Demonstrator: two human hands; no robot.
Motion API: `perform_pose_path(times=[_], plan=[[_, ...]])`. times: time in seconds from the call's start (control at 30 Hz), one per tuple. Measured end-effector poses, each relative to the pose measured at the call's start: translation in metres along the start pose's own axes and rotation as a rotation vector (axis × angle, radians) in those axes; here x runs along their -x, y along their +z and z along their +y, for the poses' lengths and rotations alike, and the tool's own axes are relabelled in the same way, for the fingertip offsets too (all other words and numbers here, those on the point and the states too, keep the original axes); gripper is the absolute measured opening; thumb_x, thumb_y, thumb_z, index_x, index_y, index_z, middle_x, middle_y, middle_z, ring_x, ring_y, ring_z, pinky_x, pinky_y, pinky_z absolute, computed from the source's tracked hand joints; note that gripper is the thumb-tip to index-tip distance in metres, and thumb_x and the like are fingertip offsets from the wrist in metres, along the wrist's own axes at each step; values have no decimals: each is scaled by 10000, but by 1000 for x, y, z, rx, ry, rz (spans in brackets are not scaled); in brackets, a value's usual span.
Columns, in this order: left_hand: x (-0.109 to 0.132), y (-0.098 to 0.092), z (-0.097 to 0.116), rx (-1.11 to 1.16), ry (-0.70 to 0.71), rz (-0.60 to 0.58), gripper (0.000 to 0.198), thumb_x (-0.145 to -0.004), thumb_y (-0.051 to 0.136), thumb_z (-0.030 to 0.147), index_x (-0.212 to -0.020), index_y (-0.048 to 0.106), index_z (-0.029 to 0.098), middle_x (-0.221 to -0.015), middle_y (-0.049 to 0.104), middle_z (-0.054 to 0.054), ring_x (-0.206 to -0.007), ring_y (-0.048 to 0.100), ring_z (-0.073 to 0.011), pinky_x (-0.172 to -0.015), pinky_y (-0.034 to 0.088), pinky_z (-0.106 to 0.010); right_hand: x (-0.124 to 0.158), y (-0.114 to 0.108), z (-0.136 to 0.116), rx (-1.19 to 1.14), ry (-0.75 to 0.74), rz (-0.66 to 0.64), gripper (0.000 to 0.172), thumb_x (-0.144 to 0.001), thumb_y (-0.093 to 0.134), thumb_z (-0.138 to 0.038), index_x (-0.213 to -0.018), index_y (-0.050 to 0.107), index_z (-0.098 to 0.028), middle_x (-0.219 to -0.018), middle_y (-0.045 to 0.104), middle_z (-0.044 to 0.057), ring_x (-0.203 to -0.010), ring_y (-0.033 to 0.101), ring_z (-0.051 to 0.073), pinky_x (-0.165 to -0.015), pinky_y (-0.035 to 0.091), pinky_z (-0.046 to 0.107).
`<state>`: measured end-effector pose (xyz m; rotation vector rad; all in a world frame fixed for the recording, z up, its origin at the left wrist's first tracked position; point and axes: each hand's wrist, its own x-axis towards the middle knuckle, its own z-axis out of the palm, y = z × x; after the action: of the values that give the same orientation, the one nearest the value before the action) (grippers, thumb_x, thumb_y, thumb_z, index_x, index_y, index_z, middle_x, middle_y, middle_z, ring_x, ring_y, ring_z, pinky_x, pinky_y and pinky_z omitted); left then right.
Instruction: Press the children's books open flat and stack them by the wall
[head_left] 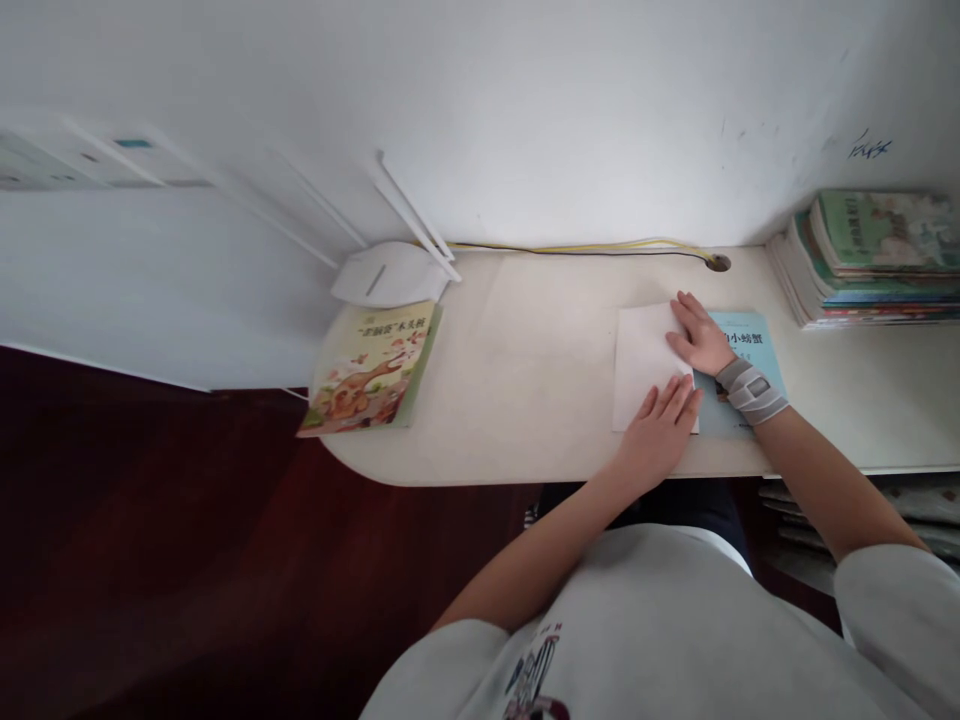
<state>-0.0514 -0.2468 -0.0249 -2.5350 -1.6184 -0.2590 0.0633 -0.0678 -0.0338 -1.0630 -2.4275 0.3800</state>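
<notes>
A blue-covered book lies on the desk, partly hidden by my right hand and wrist. At its left is a blank white sheet; whether it is loose paper or part of the book, I cannot tell. My left hand rests flat on the sheet's lower right part, fingers stretched out. Farther up, my right hand lies palm down across the sheet's right edge and the book, its fingers extended. A grey wristband with a buckle circles my right wrist.
The white desk has a rounded left end. A yellow-green book lies there, beside a white router with upright antennas. Yellow and black cables run along the wall to a hole. Several stacked books stand at right.
</notes>
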Motion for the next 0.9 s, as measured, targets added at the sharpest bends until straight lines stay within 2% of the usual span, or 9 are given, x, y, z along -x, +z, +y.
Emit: perform_pose_path(times=[0.13, 0.27, 0.5, 0.7, 0.77, 0.83, 0.9], plan=[[5, -7, -7, -18, 2, -42, 474, -928, 259, 137, -1389, 364, 105, -1486, 310, -117, -1376, 266, -236, -1100, 301, -427, 0, 0, -4, 76, -51, -88, 654, -827, 443, -428, -1374, 393, -72, -1498, 266, 164, -1396, 180, 313, -1097, 249, 514], [7, -8, -5, -35, -22, -45, 476, -929, 255, 144, -1390, 358, 85, -1479, 323, -125, -1361, 301, -251, -1084, 318, -450, 1, -2, -12, 179, -64, -167, 653, -842, 438, -419, -1369, 385, -38, -1496, 258, 188, -1396, 173, 319, -1104, 225, 505], [6, -7, 0, -50, 43, 25, 448, -941, 264, 170, -1359, 414, 119, -1460, 364, -105, -1369, 293, -219, -1097, 282, -469, 1, -3, -14, 209, -15, -139, 626, -904, 307, -417, -1396, 336, -31, -1500, 248, 183, -1401, 180, 277, -1108, 230, 466], [9, -2, -1, -10, 37, -3, 453, -943, 235, 159, -1352, 419, 102, -1447, 388, -101, -1367, 297, -213, -1098, 273, -459, 2, -5, -30, 375, -53, -280, 686, -932, 211, -474, -1407, 288, 15, -1502, 211, 216, -1403, 157, 292, -1123, 172, 448], [9, -5, -3, 38, 46, -15, 455, -959, 238, 243, -1357, 411, 105, -1452, 382, -100, -1368, 293, -220, -1106, 252, -458, 2, -5, -32, 403, -55, -298, 718, -931, 171, -511, -1413, 280, 9, -1502, 212, 212, -1401, 162, 296, -1122, 165, 460], [11, -13, -14, 90, 30, -22, 517, -954, 264, 391, -1362, 399, 102, -1452, 380, -117, -1370, 286, -243, -1105, 246, -463, 1, -4, -32, 417, -54, -310, 752, -922, 137, -550, -1420, 274, -2, -1504, 214, 203, -1401, 163, 298, -1120, 161, 474], [14, -24, -37, 112, -103, 9, 600, -924, 304, 491, -1360, 391, 88, -1445, 383, -155, -1362, 293, -275, -1090, 262, -466, 0, -2, -32, 425, -46, -316, 778, -911, 128, -579, -1426, 267, -14, -1507, 215, 193, -1400, 166, 296, -1120, 161, 480]])
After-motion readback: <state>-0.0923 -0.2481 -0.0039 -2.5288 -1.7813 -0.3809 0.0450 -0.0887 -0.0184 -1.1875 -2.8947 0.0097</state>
